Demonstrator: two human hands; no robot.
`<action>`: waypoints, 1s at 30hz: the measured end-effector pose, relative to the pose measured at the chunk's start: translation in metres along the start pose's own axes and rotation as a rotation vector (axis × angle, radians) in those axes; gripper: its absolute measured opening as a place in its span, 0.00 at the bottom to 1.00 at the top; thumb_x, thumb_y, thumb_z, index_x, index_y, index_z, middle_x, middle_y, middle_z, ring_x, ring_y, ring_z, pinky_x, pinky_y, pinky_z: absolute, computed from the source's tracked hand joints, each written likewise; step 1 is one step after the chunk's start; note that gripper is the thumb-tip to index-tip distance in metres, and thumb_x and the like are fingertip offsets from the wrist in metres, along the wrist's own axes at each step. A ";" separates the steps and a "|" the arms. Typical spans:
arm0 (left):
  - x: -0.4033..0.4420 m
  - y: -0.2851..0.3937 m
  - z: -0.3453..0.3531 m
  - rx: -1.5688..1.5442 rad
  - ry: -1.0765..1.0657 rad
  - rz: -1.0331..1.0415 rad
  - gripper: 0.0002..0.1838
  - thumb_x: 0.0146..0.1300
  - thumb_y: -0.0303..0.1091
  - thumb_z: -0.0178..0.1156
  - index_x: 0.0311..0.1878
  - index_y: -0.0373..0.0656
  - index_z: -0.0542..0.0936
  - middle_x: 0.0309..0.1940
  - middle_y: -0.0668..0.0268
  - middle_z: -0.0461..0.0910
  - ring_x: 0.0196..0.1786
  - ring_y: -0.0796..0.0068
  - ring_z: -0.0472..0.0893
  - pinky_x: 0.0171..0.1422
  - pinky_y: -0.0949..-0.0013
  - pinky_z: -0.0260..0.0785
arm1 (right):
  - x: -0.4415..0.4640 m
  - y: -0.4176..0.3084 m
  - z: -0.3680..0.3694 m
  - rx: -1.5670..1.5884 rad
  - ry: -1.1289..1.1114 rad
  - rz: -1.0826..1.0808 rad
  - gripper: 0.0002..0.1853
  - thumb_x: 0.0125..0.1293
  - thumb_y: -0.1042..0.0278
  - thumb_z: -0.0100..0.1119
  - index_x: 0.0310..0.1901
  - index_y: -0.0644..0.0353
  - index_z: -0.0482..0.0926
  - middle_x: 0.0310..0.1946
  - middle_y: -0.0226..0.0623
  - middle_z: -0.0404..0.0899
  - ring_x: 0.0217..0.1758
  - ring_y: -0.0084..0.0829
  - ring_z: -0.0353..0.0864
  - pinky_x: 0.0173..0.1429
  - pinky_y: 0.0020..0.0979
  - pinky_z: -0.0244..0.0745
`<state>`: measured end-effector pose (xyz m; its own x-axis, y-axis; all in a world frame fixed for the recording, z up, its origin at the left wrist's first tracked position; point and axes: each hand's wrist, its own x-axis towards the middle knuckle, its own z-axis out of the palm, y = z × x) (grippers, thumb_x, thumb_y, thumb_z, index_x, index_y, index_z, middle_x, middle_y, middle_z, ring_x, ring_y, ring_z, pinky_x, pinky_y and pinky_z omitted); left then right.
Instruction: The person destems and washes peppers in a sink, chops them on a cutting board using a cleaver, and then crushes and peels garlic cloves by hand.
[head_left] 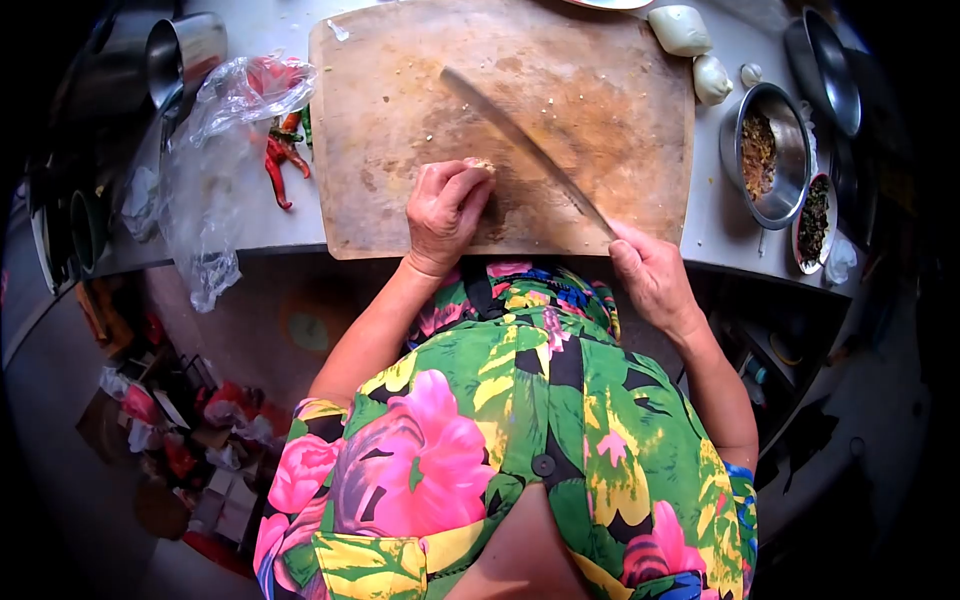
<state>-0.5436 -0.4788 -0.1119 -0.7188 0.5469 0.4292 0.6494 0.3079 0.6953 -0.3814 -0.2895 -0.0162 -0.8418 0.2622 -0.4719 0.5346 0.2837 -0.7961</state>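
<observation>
A large wooden cutting board lies before me, stained and dotted with small pale crumbs. My left hand is closed over its near left part, fingers curled around a small pale piece of food; only a bit shows at the fingertips, so I cannot tell its kind. In my right hand, at the board's near right edge, is the handle of a kitchen knife. The blade slants up and left above the board, apart from my left hand.
Red chili peppers lie left of the board beside a clear plastic bag. To the right stand a metal bowl of chopped food and a small dish with dark bits. White bulbs sit at the far right corner.
</observation>
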 end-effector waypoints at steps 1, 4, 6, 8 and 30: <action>-0.001 0.000 -0.001 0.010 0.003 -0.017 0.10 0.46 0.25 0.67 0.34 0.45 0.79 0.32 0.64 0.76 0.34 0.65 0.76 0.36 0.67 0.71 | -0.001 -0.004 0.004 -0.012 -0.028 -0.045 0.20 0.66 0.56 0.52 0.51 0.63 0.75 0.39 0.47 0.79 0.42 0.40 0.80 0.46 0.31 0.72; -0.003 -0.001 0.001 0.008 0.006 -0.036 0.11 0.45 0.25 0.67 0.34 0.45 0.79 0.31 0.63 0.75 0.34 0.64 0.76 0.34 0.65 0.71 | -0.003 -0.013 0.003 -0.064 -0.077 -0.094 0.19 0.66 0.56 0.52 0.50 0.62 0.74 0.39 0.46 0.79 0.42 0.45 0.79 0.45 0.33 0.72; -0.005 -0.002 0.000 0.020 -0.014 -0.057 0.13 0.43 0.24 0.66 0.36 0.44 0.80 0.32 0.61 0.76 0.36 0.61 0.76 0.37 0.64 0.71 | -0.004 -0.013 0.004 -0.098 -0.100 -0.100 0.18 0.66 0.56 0.51 0.50 0.62 0.74 0.38 0.46 0.78 0.41 0.47 0.78 0.44 0.34 0.73; -0.004 -0.002 0.000 0.032 -0.026 -0.060 0.14 0.43 0.24 0.66 0.37 0.44 0.80 0.33 0.60 0.76 0.37 0.59 0.77 0.39 0.63 0.72 | -0.003 -0.007 0.007 -0.191 -0.017 -0.195 0.16 0.66 0.56 0.51 0.49 0.59 0.73 0.34 0.46 0.77 0.38 0.48 0.77 0.41 0.37 0.71; 0.005 0.004 -0.002 -0.053 -0.026 -0.075 0.12 0.44 0.24 0.67 0.34 0.43 0.79 0.32 0.61 0.77 0.36 0.61 0.76 0.38 0.64 0.70 | 0.039 -0.065 0.004 -0.173 -0.249 0.090 0.19 0.69 0.51 0.43 0.37 0.61 0.72 0.27 0.50 0.73 0.34 0.54 0.72 0.37 0.44 0.67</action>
<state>-0.5455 -0.4766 -0.1057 -0.7575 0.5445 0.3601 0.5797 0.3074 0.7546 -0.4488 -0.3010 0.0155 -0.7717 0.0654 -0.6327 0.5945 0.4277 -0.6809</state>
